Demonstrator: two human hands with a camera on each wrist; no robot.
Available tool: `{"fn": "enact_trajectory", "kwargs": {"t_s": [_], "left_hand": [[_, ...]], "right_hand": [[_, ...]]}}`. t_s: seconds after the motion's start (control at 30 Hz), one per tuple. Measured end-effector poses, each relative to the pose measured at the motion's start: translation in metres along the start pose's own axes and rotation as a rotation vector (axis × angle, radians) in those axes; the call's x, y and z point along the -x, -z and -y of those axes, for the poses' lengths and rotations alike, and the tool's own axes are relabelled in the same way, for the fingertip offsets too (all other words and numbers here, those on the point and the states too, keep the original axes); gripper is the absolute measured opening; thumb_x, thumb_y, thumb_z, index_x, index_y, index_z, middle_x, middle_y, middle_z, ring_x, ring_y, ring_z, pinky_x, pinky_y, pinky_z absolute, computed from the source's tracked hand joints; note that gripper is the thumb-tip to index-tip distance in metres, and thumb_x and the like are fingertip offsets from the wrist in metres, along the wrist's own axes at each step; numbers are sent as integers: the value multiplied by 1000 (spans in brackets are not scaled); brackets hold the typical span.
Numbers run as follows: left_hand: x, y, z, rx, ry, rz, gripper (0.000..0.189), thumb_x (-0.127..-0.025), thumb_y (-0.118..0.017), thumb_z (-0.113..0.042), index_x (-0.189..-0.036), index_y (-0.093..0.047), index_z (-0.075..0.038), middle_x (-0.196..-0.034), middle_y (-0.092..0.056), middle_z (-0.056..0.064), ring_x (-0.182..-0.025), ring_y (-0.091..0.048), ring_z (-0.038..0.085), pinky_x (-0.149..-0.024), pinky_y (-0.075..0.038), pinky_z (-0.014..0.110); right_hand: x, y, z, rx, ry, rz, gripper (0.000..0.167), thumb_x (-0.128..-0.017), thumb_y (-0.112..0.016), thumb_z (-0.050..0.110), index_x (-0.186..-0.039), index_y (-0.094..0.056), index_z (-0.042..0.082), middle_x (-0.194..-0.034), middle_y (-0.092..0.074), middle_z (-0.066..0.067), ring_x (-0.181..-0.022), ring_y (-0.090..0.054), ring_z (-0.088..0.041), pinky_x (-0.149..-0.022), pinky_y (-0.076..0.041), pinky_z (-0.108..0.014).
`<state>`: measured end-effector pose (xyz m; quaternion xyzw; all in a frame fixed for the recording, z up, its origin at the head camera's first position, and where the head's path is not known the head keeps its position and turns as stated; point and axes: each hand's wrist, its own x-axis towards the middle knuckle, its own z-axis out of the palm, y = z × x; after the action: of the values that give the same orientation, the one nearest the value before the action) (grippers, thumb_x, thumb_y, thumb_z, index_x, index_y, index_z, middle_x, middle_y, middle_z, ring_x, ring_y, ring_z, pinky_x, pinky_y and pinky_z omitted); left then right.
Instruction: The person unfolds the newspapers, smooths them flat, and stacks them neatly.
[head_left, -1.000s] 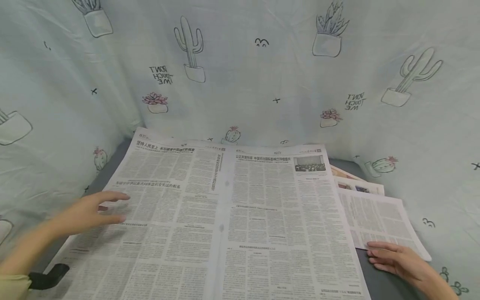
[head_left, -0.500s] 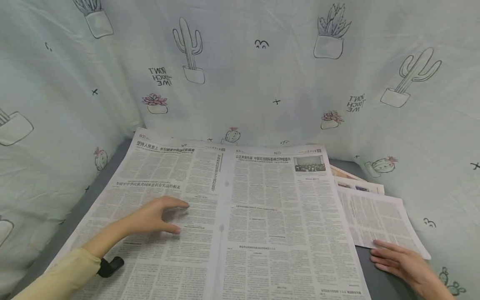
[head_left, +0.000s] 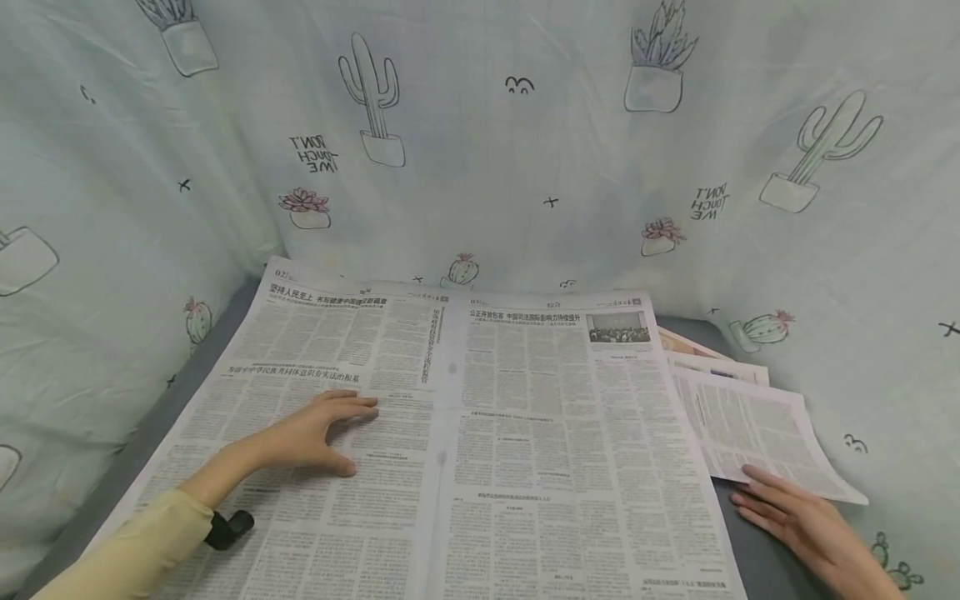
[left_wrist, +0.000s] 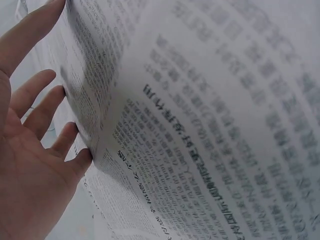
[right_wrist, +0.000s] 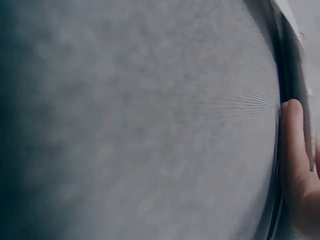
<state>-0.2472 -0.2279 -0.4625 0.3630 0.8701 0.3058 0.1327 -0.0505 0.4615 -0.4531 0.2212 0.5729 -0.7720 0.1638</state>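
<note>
Newspaper spread wide between two hands

An opened newspaper (head_left: 465,442), two printed pages side by side, lies flat across a grey surface (head_left: 761,554). On its left page rests the left hand (head_left: 311,433), fingers and thumb spread apart, gripping nothing. The right hand (head_left: 802,517) touches the near edge of a smaller printed sheet (head_left: 765,433) beside the newspaper; whether it pinches that edge, I cannot tell. More papers (head_left: 723,368) peek out behind that sheet. A yellow sleeve (head_left: 142,542) covers the left forearm, a black object (head_left: 228,529) beside its cuff. Beyond hangs pale cloth (head_left: 465,167) printed with potted cacti.
</note>
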Motion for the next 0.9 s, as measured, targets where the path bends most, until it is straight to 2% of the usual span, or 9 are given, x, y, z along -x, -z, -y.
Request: {"fn": "enact_trajectory", "kwargs": {"t_s": [0.13, 0.3, 0.47, 0.7, 0.9], "left_hand": [[1, -1, 2, -6, 16, 2, 85, -68, -87, -47, -138, -58, -8, -148, -45, 5, -139, -26, 42, -106, -24, 65], [-1, -2, 1, -14, 32, 1, 85, -68, -89, -42, -138, -57, -7, -148, -46, 4, -139, -27, 41, -106, -26, 63], [-2, -2, 1, -13, 34, -7, 86, -66, -90, -39, -138, -57, -5, -148, -46, 4, -139, -27, 41, -106, -26, 63], [-1, -3, 1, -6, 41, -6, 85, -66, -90, -39, -137, -58, -4, -149, -45, 4, -139, -27, 41, -106, -26, 63], [-1, -2, -1, -1, 53, -5, 84, -66, -91, -36, -136, -58, -3, -148, -46, 5, -139, -27, 41, -106, -27, 63]], "right_hand": [[-8, -9, 3, 20, 73, 18, 26, -104, -51, 11, -110, -71, 26, -116, -63, 0, -108, -64, -22, -97, -46, -43], [-21, -22, 4, -7, 116, -99, 22, -98, -61, 6, -100, -74, 24, -107, -68, 1, -101, -67, -20, -94, -49, -40], [-28, -29, 6, -70, 203, -149, 25, -93, -65, -4, -93, -78, 18, -99, -72, 2, -94, -69, -16, -89, -51, -34], [-24, -31, 12, -175, 353, -176, 31, -88, -62, -17, -91, -79, 9, -96, -73, 0, -87, -71, -18, -80, -55, -33], [-16, -29, 23, -254, 425, -165, 30, -89, -59, -19, -95, -78, 3, -98, -72, -3, -87, -71, -21, -79, -56, -33]]}}
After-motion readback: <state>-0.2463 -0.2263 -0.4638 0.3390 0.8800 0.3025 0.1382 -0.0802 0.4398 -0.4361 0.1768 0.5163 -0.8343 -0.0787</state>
